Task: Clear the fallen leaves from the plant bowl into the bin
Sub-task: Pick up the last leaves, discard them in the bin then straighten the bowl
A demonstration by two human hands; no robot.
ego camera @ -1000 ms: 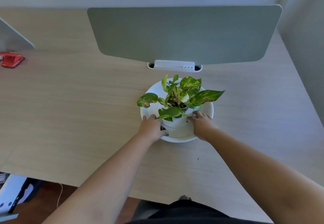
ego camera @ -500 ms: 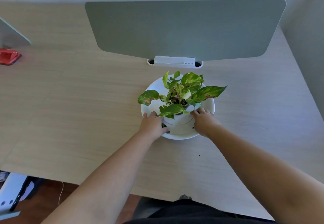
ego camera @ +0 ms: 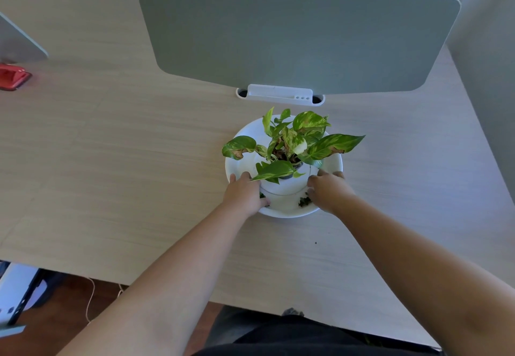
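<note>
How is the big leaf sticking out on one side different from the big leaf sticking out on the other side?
The leaf on the picture's left is rounder and shorter; the leaf on the picture's right is longer and ends in a sharp point. The left leaf has a curled brown patch at its lower edge; the right leaf lies flatter, with a smaller brown spot along one edge. The right leaf reaches out past the white bowl. Both are green with yellowish streaks.

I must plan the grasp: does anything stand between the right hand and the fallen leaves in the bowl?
Nothing visible does. The right hand is already at the small fallen leaves on the near side of the white bowl; the pot stands beside them, not between.
</note>
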